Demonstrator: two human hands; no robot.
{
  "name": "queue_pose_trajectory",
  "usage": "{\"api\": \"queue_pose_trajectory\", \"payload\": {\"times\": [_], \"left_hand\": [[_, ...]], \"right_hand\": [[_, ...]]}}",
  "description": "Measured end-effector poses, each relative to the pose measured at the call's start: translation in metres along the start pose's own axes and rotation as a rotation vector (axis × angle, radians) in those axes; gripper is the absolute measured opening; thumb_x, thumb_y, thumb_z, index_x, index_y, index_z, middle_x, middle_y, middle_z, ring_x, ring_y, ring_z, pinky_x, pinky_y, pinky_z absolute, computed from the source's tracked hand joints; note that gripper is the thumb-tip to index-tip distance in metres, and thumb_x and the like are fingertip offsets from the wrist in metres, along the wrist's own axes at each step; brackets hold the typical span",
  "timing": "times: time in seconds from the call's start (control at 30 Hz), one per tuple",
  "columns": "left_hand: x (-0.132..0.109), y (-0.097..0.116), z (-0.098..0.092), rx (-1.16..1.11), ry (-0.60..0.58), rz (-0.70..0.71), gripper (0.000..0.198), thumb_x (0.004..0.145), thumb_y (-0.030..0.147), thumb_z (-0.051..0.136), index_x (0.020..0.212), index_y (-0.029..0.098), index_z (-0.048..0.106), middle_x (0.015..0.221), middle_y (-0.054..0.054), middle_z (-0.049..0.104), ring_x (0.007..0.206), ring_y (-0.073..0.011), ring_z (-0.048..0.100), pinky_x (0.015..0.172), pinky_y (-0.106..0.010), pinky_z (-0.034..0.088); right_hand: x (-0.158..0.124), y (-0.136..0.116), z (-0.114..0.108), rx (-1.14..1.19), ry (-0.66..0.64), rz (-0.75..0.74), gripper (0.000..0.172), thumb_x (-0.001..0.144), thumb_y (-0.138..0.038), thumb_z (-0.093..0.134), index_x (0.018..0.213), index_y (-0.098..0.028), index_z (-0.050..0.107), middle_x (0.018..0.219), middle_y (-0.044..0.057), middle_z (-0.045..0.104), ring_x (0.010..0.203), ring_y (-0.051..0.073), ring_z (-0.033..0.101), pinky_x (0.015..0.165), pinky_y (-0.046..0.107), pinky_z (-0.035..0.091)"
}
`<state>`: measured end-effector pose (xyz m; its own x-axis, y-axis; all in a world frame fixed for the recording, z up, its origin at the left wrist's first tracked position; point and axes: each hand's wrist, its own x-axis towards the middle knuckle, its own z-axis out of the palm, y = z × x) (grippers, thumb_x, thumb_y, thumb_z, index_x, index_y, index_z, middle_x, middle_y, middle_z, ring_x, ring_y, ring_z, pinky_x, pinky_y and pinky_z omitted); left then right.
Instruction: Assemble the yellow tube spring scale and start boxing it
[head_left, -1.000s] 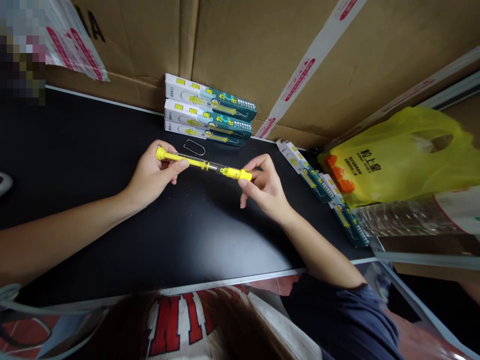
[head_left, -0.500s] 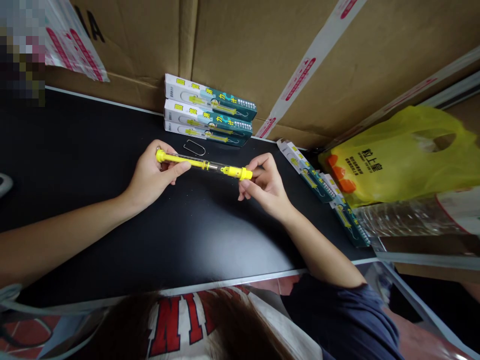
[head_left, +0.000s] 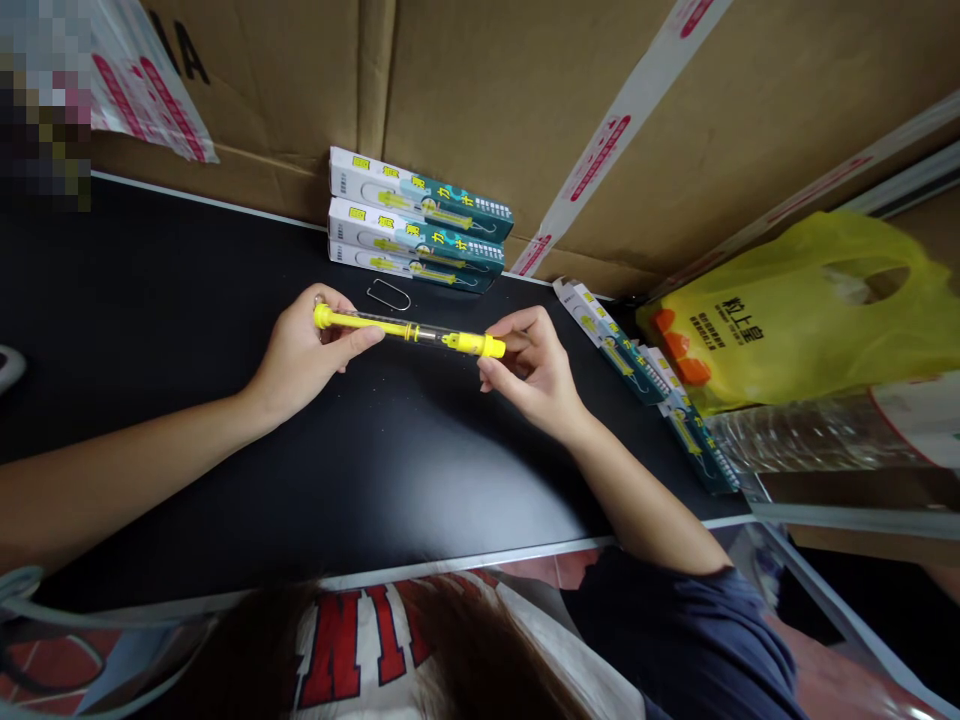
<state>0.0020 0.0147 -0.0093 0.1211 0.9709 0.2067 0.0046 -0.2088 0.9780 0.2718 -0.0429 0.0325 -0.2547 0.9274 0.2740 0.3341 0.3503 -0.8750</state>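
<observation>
A spring scale (head_left: 409, 331) with a clear tube and yellow ends is held nearly level above the black table (head_left: 360, 470). My left hand (head_left: 307, 335) is closed around its left end, with the thumb lying along the tube. At the other end, my right hand (head_left: 532, 370) pinches the yellow cap between thumb and fingers; the fingertips are partly hidden behind it. Just beyond the scale, a bent metal wire loop (head_left: 389, 295) lies on the table.
Several printed spring scale boxes (head_left: 420, 240) are stacked at the back against a large cardboard carton (head_left: 487, 90). More boxes (head_left: 622, 345) lie to the right, beside a yellow plastic bag (head_left: 810, 310) with orange things inside. A white object (head_left: 9, 368) sits at the left edge.
Both hands stay almost in place on the spring scale. The fingers of my right hand shift slightly at the yellow cap.
</observation>
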Motion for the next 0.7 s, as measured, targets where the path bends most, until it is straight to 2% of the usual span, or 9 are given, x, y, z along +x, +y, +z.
{"api": "queue_pose_trajectory", "payload": {"times": [0.23,0.4,0.6,0.7], "left_hand": [[-0.001,-0.001,0.001,0.015,0.028,-0.003,0.037,0.069,0.027,0.088,0.085,0.023,0.055,0.062,0.007,0.055,0.047,-0.0076,0.049,0.042,-0.02,0.04],[0.0,0.003,0.001,-0.014,0.039,-0.021,0.037,0.065,0.026,0.089,0.08,0.022,0.056,0.063,0.006,0.057,0.046,-0.0068,0.048,0.039,-0.018,0.039],[0.002,0.006,0.001,-0.031,0.016,-0.03,0.037,0.065,0.026,0.09,0.078,0.022,0.055,0.058,0.007,0.056,0.045,-0.0069,0.049,0.04,-0.017,0.041],[0.002,0.005,0.001,-0.06,0.006,-0.034,0.035,0.071,0.03,0.089,0.079,0.022,0.055,0.058,0.006,0.056,0.045,-0.007,0.05,0.042,-0.018,0.043]], "right_hand": [[-0.001,0.002,-0.002,-0.119,0.027,-0.089,0.03,0.097,-0.046,0.07,0.111,-0.027,0.051,0.087,-0.001,0.065,0.07,0.015,0.064,0.065,0.032,0.057],[0.003,0.003,-0.002,0.02,-0.062,0.008,0.036,0.095,-0.051,0.072,0.109,-0.026,0.051,0.082,-0.003,0.064,0.065,0.012,0.064,0.058,0.026,0.057],[0.009,0.005,-0.003,0.171,-0.04,0.072,0.043,0.09,-0.054,0.077,0.108,-0.024,0.051,0.082,-0.003,0.068,0.066,0.01,0.065,0.062,0.023,0.062],[0.012,0.008,-0.004,0.197,-0.005,0.106,0.044,0.088,-0.056,0.078,0.104,-0.023,0.053,0.078,-0.003,0.069,0.063,0.009,0.064,0.06,0.023,0.062]]}}
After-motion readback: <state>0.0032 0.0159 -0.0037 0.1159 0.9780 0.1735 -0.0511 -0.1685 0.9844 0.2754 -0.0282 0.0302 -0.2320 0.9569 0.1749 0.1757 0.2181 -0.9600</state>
